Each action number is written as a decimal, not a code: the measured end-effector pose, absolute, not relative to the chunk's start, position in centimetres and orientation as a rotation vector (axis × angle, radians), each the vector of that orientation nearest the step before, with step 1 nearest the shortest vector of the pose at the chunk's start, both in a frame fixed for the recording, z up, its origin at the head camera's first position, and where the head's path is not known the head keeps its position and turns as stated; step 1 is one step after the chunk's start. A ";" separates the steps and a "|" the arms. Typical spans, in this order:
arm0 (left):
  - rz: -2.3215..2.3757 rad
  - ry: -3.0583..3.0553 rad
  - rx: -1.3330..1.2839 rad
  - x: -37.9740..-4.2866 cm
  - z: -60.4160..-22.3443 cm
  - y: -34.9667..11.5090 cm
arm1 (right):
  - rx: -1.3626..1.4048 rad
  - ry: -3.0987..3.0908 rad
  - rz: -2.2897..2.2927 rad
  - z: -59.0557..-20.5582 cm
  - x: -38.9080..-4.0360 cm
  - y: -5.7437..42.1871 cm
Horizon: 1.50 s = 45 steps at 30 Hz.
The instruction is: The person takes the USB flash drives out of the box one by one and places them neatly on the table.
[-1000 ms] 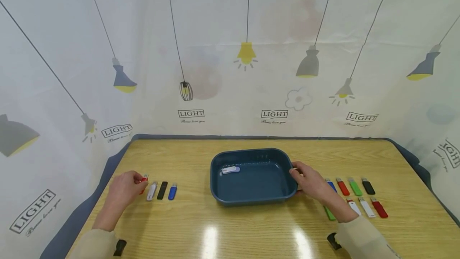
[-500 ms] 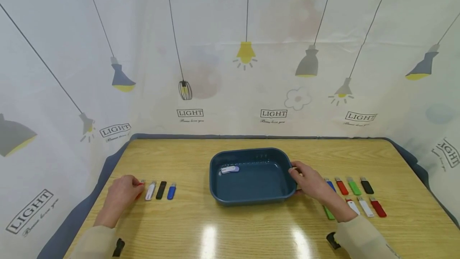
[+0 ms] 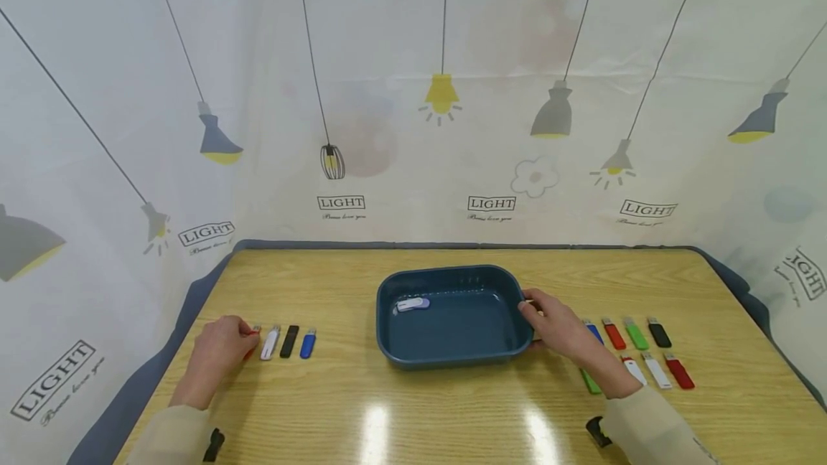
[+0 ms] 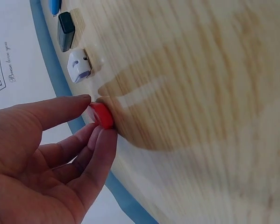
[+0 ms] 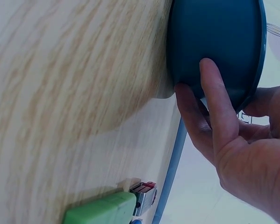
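Note:
At the left end of a short row, my left hand (image 3: 218,350) pinches a red USB stick (image 4: 102,115) between thumb and fingertips, down at the tabletop. Beside it lie a white USB stick (image 3: 270,343), a black one and a blue USB stick (image 3: 308,344). My right hand (image 3: 557,323) grips the right end of a dark blue tray (image 3: 446,362), thumb over the rim and fingers against the outer wall in the right wrist view. Inside the tray, near its left end, rests a white and purple USB stick (image 3: 412,304).
Several more USB sticks lie in two rows at the right, among them a black one (image 3: 660,334) and a dark red one (image 3: 680,372). My right forearm partly covers a green USB stick (image 3: 591,382). A curtain printed with lamps (image 3: 413,163) surrounds the wooden table (image 3: 336,415).
My left hand has shifted slightly left and toward me with the red USB stick, then stayed nearly still. The right hand and the tray keep their places.

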<state>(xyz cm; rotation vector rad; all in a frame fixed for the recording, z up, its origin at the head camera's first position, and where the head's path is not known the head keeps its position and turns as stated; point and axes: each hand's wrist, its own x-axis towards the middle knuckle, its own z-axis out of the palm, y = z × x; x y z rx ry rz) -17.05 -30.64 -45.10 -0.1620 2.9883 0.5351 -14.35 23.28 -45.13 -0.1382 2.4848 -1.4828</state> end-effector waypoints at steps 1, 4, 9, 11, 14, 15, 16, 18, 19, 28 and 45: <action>0.534 2.987 -0.167 -17.0 -45.1 -30.7 | -0.138 2.486 -1.481 -45.2 -14.3 23.3; 0.522 2.993 -0.173 -16.9 -44.9 -30.6 | -0.137 2.488 -1.479 -45.2 -14.4 23.3; 0.502 3.057 -0.114 -16.9 -44.2 -30.1 | -0.136 2.488 -1.482 -45.2 -14.3 23.2; 0.496 3.086 -0.060 -16.9 -43.8 -29.6 | -0.140 2.488 -1.484 -45.2 -14.3 23.3; 0.511 3.110 0.026 -16.8 -42.9 -28.4 | -0.141 2.486 -1.487 -45.2 -14.3 23.3; 0.518 3.116 0.053 -16.7 -42.6 -28.0 | -0.143 2.485 -1.489 -45.2 -14.3 23.3; 0.525 3.126 0.086 -16.7 -42.3 -27.5 | -0.144 2.483 -1.490 -45.3 -14.2 23.3; 0.546 3.143 0.145 -16.5 -41.7 -26.5 | -0.144 2.478 -1.494 -45.3 -14.2 23.3; 0.558 3.152 0.172 -16.4 -41.4 -26.0 | -0.143 2.475 -1.497 -45.3 -14.2 23.3; 0.723 3.186 0.484 -16.1 -38.8 -21.5 | -0.157 2.477 -1.495 -45.3 -14.4 23.5; 0.712 2.838 1.017 -17.8 -38.2 -13.2 | -0.150 2.489 -1.467 -45.2 -14.3 23.4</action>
